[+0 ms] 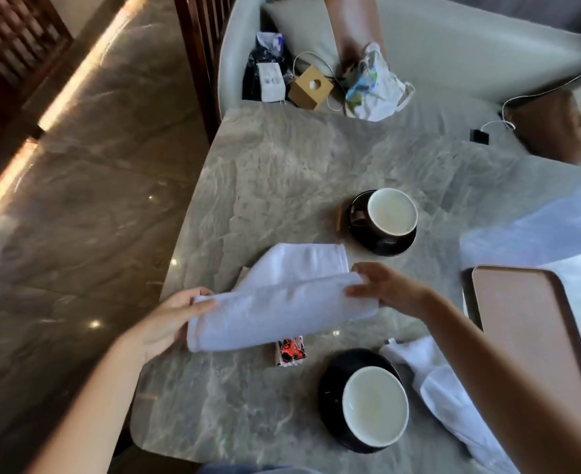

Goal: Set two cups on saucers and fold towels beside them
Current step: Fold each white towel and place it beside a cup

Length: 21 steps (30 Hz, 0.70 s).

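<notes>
Here, the white towel (282,302) lies half-folded at the table's (265,172) left side — the left hand (169,323) grips its left end with curled fingers, the right hand (385,289) pinches its right end. 2 cups stand on saucers: the far cup (391,210) on the far saucer (395,246), the near cup (374,405) on the near saucer (330,391). Right of that lies a crumpled towel (446,388), beside the tray (528,336).

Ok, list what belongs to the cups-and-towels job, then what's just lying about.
Job: far cup, far saucer, near cup, near saucer, folded towel gripped by left hand and right hand, second towel.
Lying about: brown tray, red packet, wooden box, printed bag.
</notes>
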### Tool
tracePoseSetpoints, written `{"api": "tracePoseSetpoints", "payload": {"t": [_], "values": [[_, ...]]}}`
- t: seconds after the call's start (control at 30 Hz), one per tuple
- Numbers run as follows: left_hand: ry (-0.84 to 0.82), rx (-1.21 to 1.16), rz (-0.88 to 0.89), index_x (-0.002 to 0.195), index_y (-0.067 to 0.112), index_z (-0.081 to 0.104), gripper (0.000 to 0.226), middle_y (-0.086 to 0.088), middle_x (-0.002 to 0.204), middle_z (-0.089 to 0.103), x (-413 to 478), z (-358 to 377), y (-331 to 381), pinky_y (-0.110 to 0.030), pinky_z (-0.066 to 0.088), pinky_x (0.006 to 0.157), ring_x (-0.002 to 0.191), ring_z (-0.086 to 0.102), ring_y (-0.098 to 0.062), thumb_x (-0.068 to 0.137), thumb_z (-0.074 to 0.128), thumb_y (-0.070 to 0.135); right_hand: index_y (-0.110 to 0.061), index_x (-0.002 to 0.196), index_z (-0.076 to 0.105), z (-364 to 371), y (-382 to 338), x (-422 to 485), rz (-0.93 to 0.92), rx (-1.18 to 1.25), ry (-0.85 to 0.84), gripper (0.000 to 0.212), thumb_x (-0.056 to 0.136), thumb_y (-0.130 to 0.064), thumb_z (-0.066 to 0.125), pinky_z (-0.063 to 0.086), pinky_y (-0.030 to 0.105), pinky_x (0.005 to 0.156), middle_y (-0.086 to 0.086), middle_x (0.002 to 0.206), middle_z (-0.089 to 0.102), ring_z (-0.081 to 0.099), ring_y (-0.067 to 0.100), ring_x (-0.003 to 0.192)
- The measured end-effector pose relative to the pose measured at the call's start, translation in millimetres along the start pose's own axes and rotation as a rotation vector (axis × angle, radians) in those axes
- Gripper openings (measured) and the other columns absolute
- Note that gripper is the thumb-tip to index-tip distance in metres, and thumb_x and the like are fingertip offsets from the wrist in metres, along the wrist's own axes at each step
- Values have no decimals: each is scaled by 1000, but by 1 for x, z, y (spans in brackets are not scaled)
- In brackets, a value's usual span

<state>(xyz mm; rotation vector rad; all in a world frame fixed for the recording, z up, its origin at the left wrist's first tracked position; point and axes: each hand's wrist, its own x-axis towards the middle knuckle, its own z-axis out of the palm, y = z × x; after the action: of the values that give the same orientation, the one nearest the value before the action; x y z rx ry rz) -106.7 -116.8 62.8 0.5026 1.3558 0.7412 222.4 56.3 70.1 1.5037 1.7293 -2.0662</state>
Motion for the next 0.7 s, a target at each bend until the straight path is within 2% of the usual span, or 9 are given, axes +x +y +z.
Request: {"api": "tracePoseSetpoints", "payload": {"t": [0.1, 0.17, 0.23, 0.3, 0.37, 0.43, 0.47, 0.6, 0.7], "values": [[34, -27, 1, 72, 16, 59, 13, 3, 65, 62, 16, -1, 3, -24, 39, 58, 65, 58, -8, 80, 62, 26, -23, 77, 61, -4, 1, 14, 34, 66, 105, 16, 82, -11, 69, 47, 19, 51, -11, 67, 55, 57, -1, 62], [95, -6, 10, 75, 17, 57, 14, 4, 64, 61, 32, 0, 10, -20, 40, 52, 61, 56, -6, 88, 58, 22, -21, 79, 57, -5, -3, 26, 14, 77, 217, 16, 83, -10, 68, 48, 22, 55, -8, 70, 52, 54, 4, 64], [190, 29, 22, 76, 19, 56, 15, 4, 64, 58, 49, 5, 14, -14, 37, 43, 53, 54, -2, 91, 54, 19, -19, 77, 52, -4, -6, 41, -45, 57, 339, 19, 84, -8, 67, 43, 18, 50, -5, 69, 47, 47, 7, 63], [257, 70, 10, 77, 20, 53, 15, 0, 70, 53, 66, 10, 14, -16, 36, 47, 58, 51, -6, 92, 52, 18, -15, 79, 53, -1, -6, 56, -81, -12, 457, 16, 84, -7, 66, 41, 14, 46, -4, 71, 48, 46, 10, 64], [289, 170, -3, 76, 19, 50, 16, -2, 73, 47, 80, 16, 12, -23, 30, 56, 66, 43, -12, 92, 51, 18, -8, 91, 57, 3, -2, 70, -56, -106, 535, 11, 84, -8, 64, 48, 19, 56, 1, 81, 54, 51, 17, 74], [341, 257, 20, 73, 17, 47, 18, 0, 67, 41, 90, 23, 10, -25, 25, 55, 62, 35, -12, 90, 51, 13, -5, 104, 58, 6, 6, 80, -10, -215, 610, 24, 82, -11, 65, 48, 32, 75, 8, 96, 60, 55, 23, 89], [366, 281, 41, 71, 16, 46, 19, 1, 65, 40, 92, 27, 9, -24, 25, 54, 60, 34, -12, 89, 51, 10, -7, 107, 58, 8, 9, 82, -13, -261, 649, 28, 81, -12, 65, 46, 33, 78, 9, 101, 62, 56, 24, 93], [433, 543, 182, 64, 13, 49, 20, -4, 79, 53, 96, 38, 3, -26, 33, 64, 76, 48, -16, 82, 56, 8, -21, 113, 55, 19, 17, 84, -134, -495, 656, 36, 78, -15, 65, 43, 29, 68, 2, 116, 51, 57, 22, 95], [364, 493, 137, 67, 17, 54, 18, 4, 67, 51, 95, 41, -3, -26, 32, 58, 66, 46, -14, 84, 56, 14, -29, 128, 43, 24, 22, 84, -150, -649, 630, 55, 80, -15, 64, 45, 31, 60, -2, 130, 38, 55, 20, 101]]}}
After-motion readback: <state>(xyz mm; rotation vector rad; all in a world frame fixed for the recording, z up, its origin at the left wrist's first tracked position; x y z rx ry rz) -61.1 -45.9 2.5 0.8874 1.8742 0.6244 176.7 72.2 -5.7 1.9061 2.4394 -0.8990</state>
